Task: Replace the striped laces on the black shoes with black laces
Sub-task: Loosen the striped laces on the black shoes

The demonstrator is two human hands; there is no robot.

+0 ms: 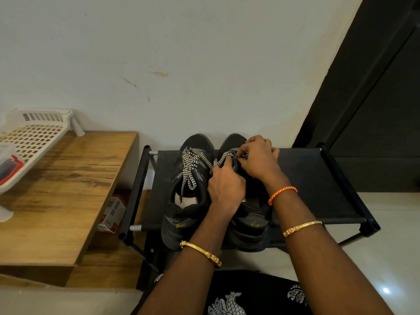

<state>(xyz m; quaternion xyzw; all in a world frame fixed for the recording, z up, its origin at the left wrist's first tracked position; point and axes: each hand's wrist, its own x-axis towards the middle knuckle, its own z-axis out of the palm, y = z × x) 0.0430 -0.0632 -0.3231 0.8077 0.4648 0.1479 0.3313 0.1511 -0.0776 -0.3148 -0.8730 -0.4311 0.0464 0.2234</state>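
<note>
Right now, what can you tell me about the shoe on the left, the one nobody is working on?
The left shoe is a black, chunky trainer standing upright on the black fabric shelf of a shoe rack, toe to the wall, heel overhanging the front edge. It is threaded with a black-and-white zigzag striped lace, whose ends lie loose over the tongue. A pale insole shows inside, and a yellowish mark on the heel. It sits close against its partner, and the left hand overlaps its inner side.

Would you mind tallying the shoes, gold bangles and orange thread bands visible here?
Black shoes: 2, left shoe and right shoe
Gold bangles: 2, one and another
Orange thread band: 1
Total: 5
</note>
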